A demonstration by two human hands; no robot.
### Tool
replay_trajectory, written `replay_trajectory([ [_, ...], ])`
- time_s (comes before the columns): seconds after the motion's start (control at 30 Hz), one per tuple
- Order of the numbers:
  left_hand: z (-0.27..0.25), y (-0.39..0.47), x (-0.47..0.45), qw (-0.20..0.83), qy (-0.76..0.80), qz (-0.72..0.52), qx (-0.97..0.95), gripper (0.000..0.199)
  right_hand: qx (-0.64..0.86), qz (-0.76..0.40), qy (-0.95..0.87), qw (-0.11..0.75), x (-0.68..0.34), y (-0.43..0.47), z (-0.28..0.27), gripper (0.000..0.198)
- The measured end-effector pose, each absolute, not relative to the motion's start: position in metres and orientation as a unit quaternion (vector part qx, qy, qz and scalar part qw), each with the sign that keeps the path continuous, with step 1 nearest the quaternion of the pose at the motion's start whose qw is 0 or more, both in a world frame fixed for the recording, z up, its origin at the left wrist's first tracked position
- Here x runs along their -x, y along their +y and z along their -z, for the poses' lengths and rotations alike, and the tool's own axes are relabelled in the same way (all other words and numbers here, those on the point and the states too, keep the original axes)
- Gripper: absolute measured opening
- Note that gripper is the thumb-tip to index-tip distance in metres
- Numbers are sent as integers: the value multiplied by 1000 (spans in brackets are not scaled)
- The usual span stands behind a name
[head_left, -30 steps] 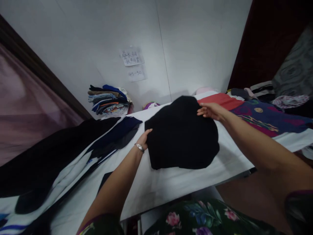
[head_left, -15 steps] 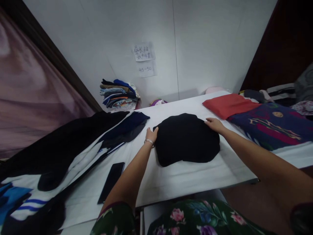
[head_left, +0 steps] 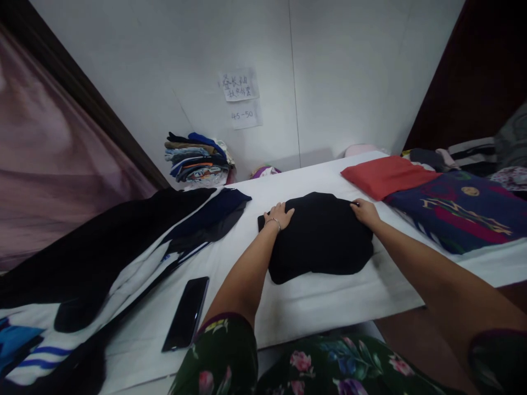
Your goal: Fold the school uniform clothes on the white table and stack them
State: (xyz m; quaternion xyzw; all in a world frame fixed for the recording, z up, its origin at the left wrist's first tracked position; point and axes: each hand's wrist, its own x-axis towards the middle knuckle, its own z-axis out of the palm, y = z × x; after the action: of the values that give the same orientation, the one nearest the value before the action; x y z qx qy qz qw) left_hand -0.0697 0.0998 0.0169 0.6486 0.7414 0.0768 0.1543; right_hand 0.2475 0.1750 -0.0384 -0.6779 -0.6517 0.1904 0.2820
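Note:
A folded black garment (head_left: 323, 236) lies on the white-covered table (head_left: 304, 318) in front of me; its exact kind does not show. My left hand (head_left: 280, 216) rests on its upper left part, palm down with the fingers apart, and a bracelet circles that wrist. At the upper right edge, my right hand (head_left: 365, 213) pinches the black garment between thumb and fingers. The cloth is rounded along its far side and a little uneven along the near one.
Long black, white and navy clothes (head_left: 107, 236) sprawl across the left side. A phone (head_left: 186, 314) lies nearby. Red cloth (head_left: 389, 175) and a dark patterned garment (head_left: 465, 211) lie at right. Behind are a clothes stack (head_left: 197, 159) and a wall with paper notes (head_left: 241, 85).
My left hand has moved from the garment's left edge rightward onto its top, spreading its fingers. My right hand has shifted slightly right along the edge, and the garment has moved slightly right.

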Motion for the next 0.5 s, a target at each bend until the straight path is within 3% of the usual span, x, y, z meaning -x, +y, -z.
replay_trajectory([
  [0.2,-14,96,71,153,743,-80,-646,67,653,-289,-646,269,-249,171,45,26],
  [0.33,-14,93,71,149,742,-91,-647,68,646,-380,-622,227,-274,171,25,36],
  [0.5,-12,93,70,140,740,-113,-648,65,647,-222,-700,203,-267,157,4,35],
])
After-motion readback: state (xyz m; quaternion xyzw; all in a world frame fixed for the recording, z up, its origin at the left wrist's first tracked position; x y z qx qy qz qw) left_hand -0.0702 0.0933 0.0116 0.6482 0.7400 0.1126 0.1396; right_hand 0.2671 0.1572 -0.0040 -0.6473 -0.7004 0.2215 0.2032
